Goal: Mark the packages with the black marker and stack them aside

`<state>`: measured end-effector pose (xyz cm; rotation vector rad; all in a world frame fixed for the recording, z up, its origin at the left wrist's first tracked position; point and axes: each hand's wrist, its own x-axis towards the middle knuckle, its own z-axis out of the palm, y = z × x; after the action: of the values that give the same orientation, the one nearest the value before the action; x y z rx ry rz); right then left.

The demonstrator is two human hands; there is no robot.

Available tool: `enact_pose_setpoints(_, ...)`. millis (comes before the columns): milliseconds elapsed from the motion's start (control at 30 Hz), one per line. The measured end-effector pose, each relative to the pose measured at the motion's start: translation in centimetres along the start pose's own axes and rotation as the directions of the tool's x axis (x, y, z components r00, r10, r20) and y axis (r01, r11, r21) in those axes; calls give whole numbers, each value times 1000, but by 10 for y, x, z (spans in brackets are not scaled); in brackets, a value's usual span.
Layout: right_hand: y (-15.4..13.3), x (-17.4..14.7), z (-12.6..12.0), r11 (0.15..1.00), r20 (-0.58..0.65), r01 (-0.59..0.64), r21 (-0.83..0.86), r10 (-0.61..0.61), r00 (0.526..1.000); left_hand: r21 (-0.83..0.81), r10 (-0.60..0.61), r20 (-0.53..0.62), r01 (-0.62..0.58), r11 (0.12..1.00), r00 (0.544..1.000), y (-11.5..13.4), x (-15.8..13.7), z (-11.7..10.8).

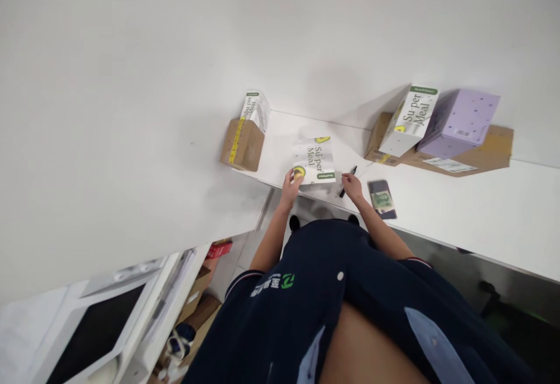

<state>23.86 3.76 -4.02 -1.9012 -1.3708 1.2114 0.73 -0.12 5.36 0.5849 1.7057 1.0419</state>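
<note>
A white carton [306,153] printed "Su-per Meal", with avocado pictures, is over the white desk. My left hand [291,188] grips its near left corner, thumb on the printed face. The carton's lettering runs sideways to me. Just right of the carton, my right hand [352,185] is closed around a black marker [342,194], whose two ends show above and below the fingers. Whether the marker is capped I cannot tell. To the right of that hand, a dark phone [389,210] lies on the desk with a green banknote [382,200] on it.
At the left desk end, a brown cardboard box [249,147] stands before another white carton [257,104]. At the back right, a white carton [413,112] and a lilac box [464,115] rest on brown cardboard boxes [494,153]. The white desk [446,203] meets a wall behind.
</note>
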Motion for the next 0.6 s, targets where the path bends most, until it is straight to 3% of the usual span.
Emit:
enact_pose_setpoints(67, 8, 1, -2, 964, -1, 9, -265, -9, 1000, -40, -12, 16, 12, 999, 1000, 3, 0, 4)
enact_pose_setpoints(133, 13, 0, -2, 914, 34, -2, -406, 18, 999, -66, -28, 38, 31, 997, 999, 5, 1, 8)
enact_pose_setpoints(367, 19, 5, 3, 841, 91, -46, -540, 113, 990, -55, -50, 62, 53, 997, 997, 3, 8, 13)
enact_pose_setpoints(467, 20, 10, 2, 892, 56, -69, -447, 105, 993, -38, -37, 45, 39, 999, 998, 2, 9, 14)
enact_pose_setpoints(533, 20, 12, 2, 971, 17, -147, -187, 153, 988, -30, -14, 34, 15, 999, 999, 1, 9, 15)
enact_pose_setpoints(600, 17, 12, 2, 963, 20, -234, 134, 234, 972, -26, 21, 23, -20, 999, 1000, 1, 10, 17)
